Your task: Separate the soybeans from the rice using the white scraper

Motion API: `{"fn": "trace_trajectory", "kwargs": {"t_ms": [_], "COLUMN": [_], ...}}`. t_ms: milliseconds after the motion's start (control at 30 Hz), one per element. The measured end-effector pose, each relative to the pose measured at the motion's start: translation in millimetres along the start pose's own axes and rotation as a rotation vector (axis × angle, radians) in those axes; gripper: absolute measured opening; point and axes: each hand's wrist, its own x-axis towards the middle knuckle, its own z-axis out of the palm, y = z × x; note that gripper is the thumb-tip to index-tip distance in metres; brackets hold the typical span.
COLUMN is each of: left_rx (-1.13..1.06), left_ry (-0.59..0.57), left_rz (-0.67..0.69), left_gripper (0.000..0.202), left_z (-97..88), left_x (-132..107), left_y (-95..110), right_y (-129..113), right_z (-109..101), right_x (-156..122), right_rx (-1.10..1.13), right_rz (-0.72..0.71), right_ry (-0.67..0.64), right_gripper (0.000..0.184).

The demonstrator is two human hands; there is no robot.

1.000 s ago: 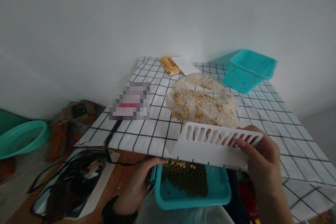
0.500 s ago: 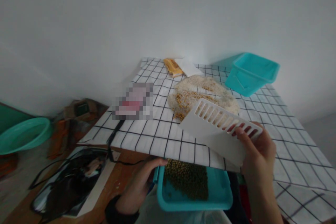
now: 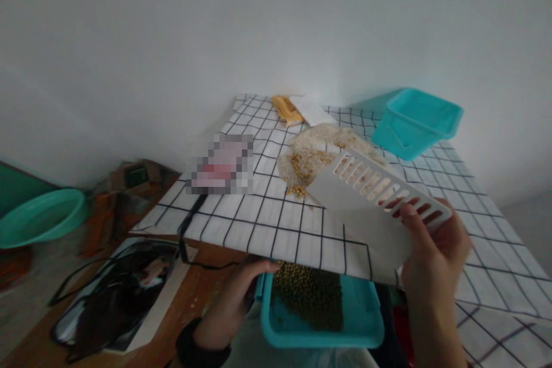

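Observation:
My right hand (image 3: 435, 247) is closed on a white slotted plastic piece (image 3: 371, 213), its thumb lying by the slots. The piece is tilted over the front of the table, its far left corner at the edge of a spread of pale grains (image 3: 319, 138) mixed with yellow beans (image 3: 296, 190). Below the table edge, my left hand (image 3: 241, 284) grips the left rim of a turquoise tub (image 3: 362, 310), thumb on top and its other fingers hidden. Yellow and dark green beans (image 3: 313, 299) lie in the tub.
A turquoise bin (image 3: 416, 123) stands at the back right of the checked tablecloth (image 3: 254, 230). An orange and white packet (image 3: 310, 110) lies by the wall. A blurred-out flat object (image 3: 222, 164) with a black strap is on the left. An open case (image 3: 125, 293) and green basin (image 3: 43, 218) are lower left.
My right hand has moved a little to the right with the slotted piece, uncovering more yellow beans at the front of the spread. My left hand keeps its hold on the tub.

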Motion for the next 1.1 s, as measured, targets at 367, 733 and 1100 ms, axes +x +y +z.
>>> {"fn": "trace_trajectory", "kwargs": {"t_ms": [367,733,1100], "left_rx": [-0.023,-0.179,-0.044], "left_ry": [0.028,0.205,0.124], "left_rz": [-0.038,-0.366,-0.227], "left_gripper": [0.045,0.015,0.027], "left_z": [-7.9,0.1,-8.9], "left_x": [4.1,18.1,12.7], "left_y": [15.2,32.4,31.2], "right_y": [-8.0,-12.9,-4.7], "right_z": [33.6,28.0,26.7], "right_x": [7.7,6.1,6.5], "right_rx": [-0.088,-0.040,-0.079], "right_rz": [-0.043,-0.007,-0.024], "right_ry": [-0.198,-0.317,-0.301], "right_gripper": [0.016,0.014,0.017]}}
